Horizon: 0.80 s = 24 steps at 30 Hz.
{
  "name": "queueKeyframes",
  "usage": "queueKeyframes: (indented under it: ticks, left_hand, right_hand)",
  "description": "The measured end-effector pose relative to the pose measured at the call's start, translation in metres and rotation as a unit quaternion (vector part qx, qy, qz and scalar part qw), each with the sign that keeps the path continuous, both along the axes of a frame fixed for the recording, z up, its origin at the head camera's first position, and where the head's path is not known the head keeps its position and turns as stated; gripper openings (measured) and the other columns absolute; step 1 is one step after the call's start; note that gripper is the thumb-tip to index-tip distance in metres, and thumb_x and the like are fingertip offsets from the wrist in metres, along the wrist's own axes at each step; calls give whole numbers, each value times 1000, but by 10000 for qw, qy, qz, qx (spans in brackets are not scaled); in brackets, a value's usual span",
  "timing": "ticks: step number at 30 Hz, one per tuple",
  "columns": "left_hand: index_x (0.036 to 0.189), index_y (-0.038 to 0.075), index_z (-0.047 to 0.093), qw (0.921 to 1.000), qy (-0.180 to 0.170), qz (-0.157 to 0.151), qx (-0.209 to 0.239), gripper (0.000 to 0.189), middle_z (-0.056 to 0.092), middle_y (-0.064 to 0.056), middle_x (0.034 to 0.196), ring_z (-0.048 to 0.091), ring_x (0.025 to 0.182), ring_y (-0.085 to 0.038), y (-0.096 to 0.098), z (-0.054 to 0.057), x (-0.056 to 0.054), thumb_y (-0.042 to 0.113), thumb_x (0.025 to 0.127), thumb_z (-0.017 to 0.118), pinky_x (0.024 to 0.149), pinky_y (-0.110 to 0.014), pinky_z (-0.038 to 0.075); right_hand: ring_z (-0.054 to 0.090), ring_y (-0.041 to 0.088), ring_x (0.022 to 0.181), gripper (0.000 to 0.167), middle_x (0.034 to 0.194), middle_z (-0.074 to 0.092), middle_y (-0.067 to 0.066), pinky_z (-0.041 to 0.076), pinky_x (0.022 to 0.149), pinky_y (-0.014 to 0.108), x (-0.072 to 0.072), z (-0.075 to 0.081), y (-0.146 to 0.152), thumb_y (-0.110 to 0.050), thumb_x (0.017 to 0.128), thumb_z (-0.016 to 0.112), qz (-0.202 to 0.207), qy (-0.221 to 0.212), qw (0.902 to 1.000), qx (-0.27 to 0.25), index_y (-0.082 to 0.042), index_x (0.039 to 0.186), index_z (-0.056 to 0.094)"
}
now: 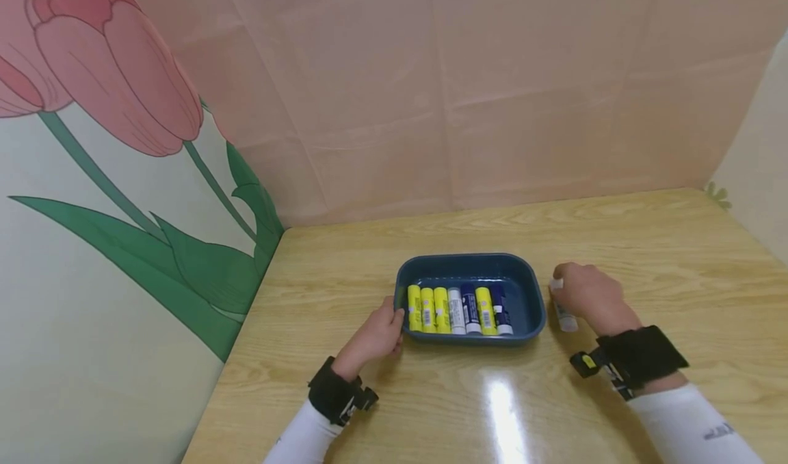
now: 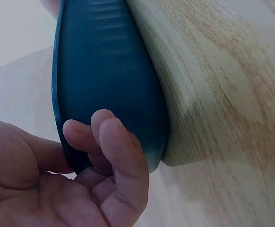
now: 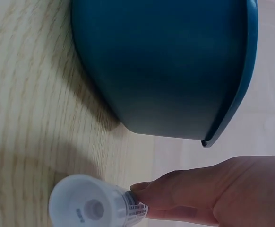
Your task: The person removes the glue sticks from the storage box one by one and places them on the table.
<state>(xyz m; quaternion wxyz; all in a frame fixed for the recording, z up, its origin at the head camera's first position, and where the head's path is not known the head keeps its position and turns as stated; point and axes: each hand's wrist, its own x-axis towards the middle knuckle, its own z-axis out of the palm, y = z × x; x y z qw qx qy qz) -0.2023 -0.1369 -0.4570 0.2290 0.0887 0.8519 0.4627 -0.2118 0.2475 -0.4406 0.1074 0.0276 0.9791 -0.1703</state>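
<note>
A dark blue plastic tray (image 1: 464, 269) holds several glue sticks in a row along its near side: yellow ones (image 1: 442, 310), a white one (image 1: 456, 311) and dark blue ones (image 1: 470, 306). At the tray's left end, my left hand (image 1: 380, 330) grips the wall, thumb at the rim and fingers curled against the outside. To the right of the tray, my right hand (image 1: 592, 293) pinches a white glue stick (image 1: 566, 320) between thumb and fingers, close over the table. The right wrist view shows that stick's round base (image 3: 78, 203) facing the camera.
The wooden table (image 1: 345, 259) carries the tray near its middle. A pinkish cloth (image 1: 382, 108) hangs behind the table's far edge. On the left stands a panel with printed tulips (image 1: 117, 74), and a pale wall (image 1: 760, 149) rises on the right.
</note>
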Motion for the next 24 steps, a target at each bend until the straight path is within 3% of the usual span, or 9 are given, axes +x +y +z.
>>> queueKeyframes:
  ticks: [12,24]
  left_hand:
    - [135,3,37,9999,-116,21,1,32,53,-7,75,52,61,-20,0,5,2,23,111,31,55,-31,48]
    - [137,1,37,10000,-78,-22,10,35,55,-7,75,54,61,-21,0,6,1,23,111,30,55,-32,50]
  right_hand:
    - [58,36,76,46,101,62,33,47,56,48,0,4,-1,-22,93,58,-45,-208,9998,18,7,128,54]
    - [60,42,84,54,116,57,40,51,61,57,1,3,0,-23,92,61,-102,-166,9998,73,8,134,49]
